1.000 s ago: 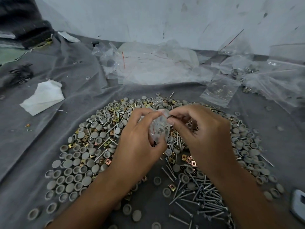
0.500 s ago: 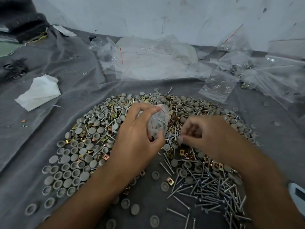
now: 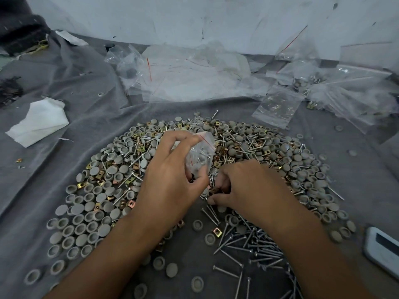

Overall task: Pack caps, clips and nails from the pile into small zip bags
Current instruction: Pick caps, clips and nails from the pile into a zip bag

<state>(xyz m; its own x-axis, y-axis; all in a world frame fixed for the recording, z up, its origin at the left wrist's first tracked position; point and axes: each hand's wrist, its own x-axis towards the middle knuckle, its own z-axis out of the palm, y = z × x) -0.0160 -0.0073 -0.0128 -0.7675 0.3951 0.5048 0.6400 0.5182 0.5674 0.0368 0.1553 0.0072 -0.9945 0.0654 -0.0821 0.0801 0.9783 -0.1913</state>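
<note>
My left hand (image 3: pixel 172 180) pinches a small clear zip bag (image 3: pixel 199 156), partly filled, at frame centre; my right hand (image 3: pixel 244 186) curls into the grey-cap, brass-clip and nail pile (image 3: pixel 269 152). Filled bags (image 3: pixel 323 87) lie upper right; I judge most remains unpacked.

Loose bags (image 3: pixel 194 80) behind pile (image 3: pixel 259 152)
</note>
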